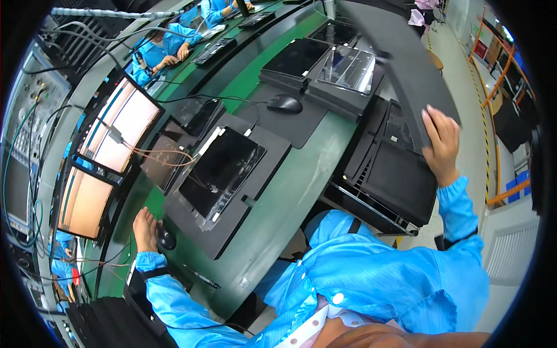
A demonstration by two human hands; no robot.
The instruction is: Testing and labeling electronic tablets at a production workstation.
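My right hand [442, 139] grips the near edge of a large dark foam sheet [415, 75], its fingers bent over the top face. The sheet is tilted up above a cart holding black foam trays [400, 180]. My left hand [144, 229] lies on the green bench with its fingers stretched out, just beside a black computer mouse [166, 234]; whether they touch is hard to see. Between my hands, a black display panel [223, 171] with clear film rests on a grey foam pad [241, 211]. Pinkish wires [168, 152] run toward its upper edge.
Two lit monitors [120, 124] stand along the left. Another mouse [284, 104] sits on a dark mat. Farther back are a stacked dark panel [296, 58] and a film-covered clear panel [348, 68]. A pen [201, 276] lies near the bench edge. Co-workers in blue [165, 49] sit beyond.
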